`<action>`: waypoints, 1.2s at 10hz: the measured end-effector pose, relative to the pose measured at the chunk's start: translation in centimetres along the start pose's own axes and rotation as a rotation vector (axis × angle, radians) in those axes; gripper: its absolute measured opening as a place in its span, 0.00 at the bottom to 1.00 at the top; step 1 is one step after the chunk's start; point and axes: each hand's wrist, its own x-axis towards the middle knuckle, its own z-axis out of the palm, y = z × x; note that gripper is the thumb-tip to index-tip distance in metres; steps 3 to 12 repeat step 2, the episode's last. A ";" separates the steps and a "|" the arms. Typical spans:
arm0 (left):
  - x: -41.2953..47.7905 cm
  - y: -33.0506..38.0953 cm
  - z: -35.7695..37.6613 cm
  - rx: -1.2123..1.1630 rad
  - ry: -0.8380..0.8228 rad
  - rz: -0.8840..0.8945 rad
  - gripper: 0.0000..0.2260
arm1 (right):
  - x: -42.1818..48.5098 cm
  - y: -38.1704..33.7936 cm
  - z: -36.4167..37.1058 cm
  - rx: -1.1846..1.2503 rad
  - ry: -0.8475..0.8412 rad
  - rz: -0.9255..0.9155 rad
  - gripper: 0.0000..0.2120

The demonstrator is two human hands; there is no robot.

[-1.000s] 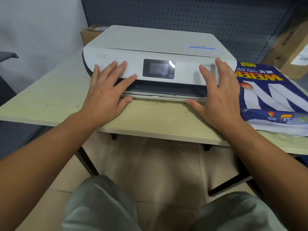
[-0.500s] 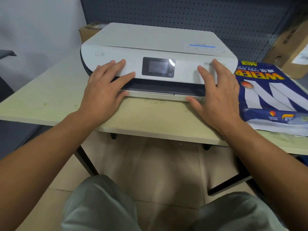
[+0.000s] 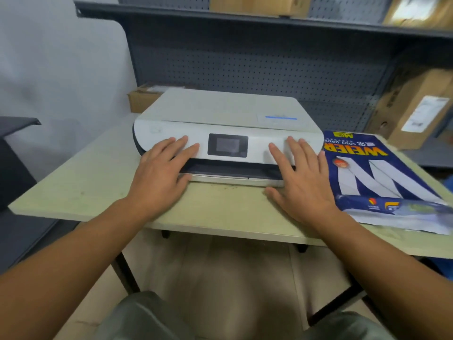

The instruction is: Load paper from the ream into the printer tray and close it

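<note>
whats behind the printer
A cardboard box sits behind the printer at its left rear corner, before a grey pegboard panel. The printer hides most of the box.

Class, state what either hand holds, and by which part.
Nothing is held: the left hand and right hand lie open, flat against the printer front.

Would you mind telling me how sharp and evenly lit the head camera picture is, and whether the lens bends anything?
Head view: soft, even light, no hard shadows; the printer and both hands are fairly sharp, while the boxes at the top right are smeared; wide-angle bending curves the shelf edge and table.
</note>
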 end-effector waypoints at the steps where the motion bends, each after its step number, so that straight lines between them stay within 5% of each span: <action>1: 0.9 0.4 -1.5 -0.038 0.016 0.025 0.29 | 0.7 0.5 -1.9 -0.016 0.054 -0.007 0.46; 12: 2.4 1.0 -3.6 -0.051 0.062 0.053 0.28 | 1.3 0.8 -4.4 -0.036 0.067 -0.005 0.46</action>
